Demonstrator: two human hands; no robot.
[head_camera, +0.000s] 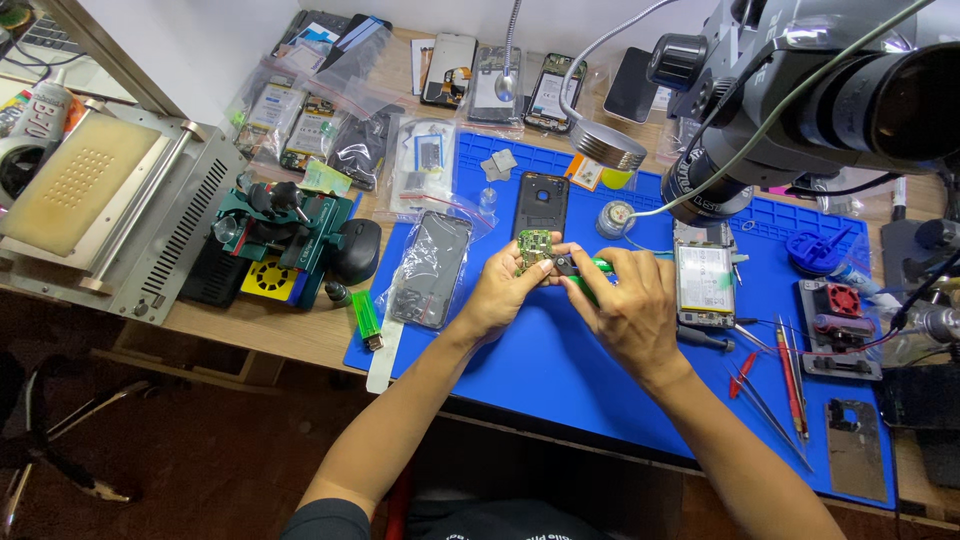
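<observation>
My left hand pinches a small green circuit board above the blue work mat. My right hand grips a green-handled tool whose dark tip touches the board's right edge. Just beyond the board lies a black phone back shell. A phone battery in its frame sits right of my right hand. A bagged phone lies left of my left hand.
A microscope hangs over the mat's right side. Tweezers and red-handled tools lie at the right. A green clamp fixture, a lighter and a metal heating machine stand to the left. Several bagged phones line the back.
</observation>
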